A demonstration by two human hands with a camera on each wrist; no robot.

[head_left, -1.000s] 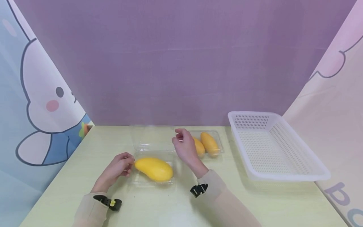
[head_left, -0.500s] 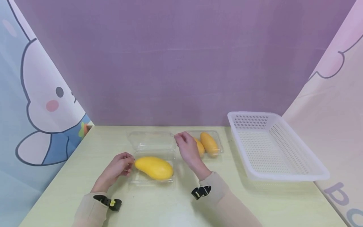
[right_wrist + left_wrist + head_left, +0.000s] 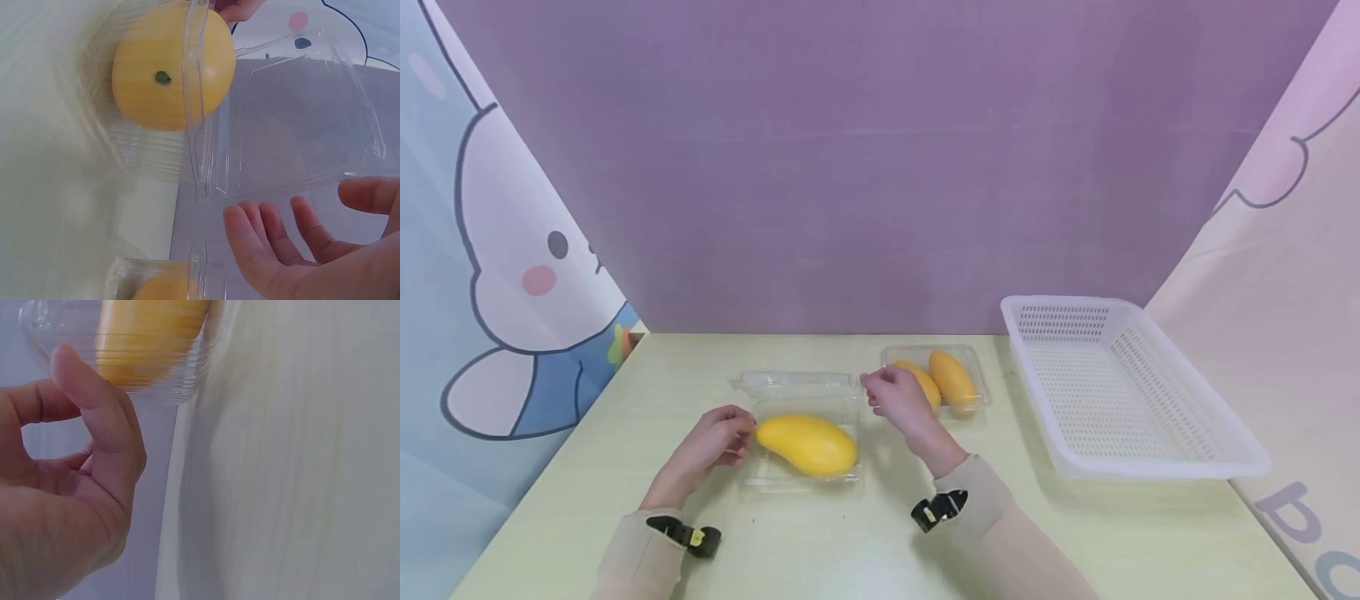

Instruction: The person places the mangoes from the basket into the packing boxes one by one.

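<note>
A large yellow mango [image 3: 808,444] with a dark stem end lies in the base of a clear plastic clamshell box [image 3: 752,481]. The box's lid [image 3: 797,384] is raised at the far side, at an angle to the base. My left hand [image 3: 711,442] holds the box's left rim between thumb and curled fingers; the exact grip is partly hidden. At the lid's right corner, my right hand [image 3: 902,404] touches the edge with its fingertips. Its fingers are relaxed and spread in the right wrist view, with no visible pinch.
Behind my right hand stands another clear box [image 3: 981,375] with two smaller mangoes [image 3: 953,379]. A white perforated basket [image 3: 1060,425] occupies the right of the pale table [image 3: 820,554]. A purple backdrop [image 3: 880,167] rises at the back edge.
The lid has swung forward from more upright toward the base and now looks nearly edge-on. My right hand has moved toward me with it. The left hand and large mango have stayed put.
</note>
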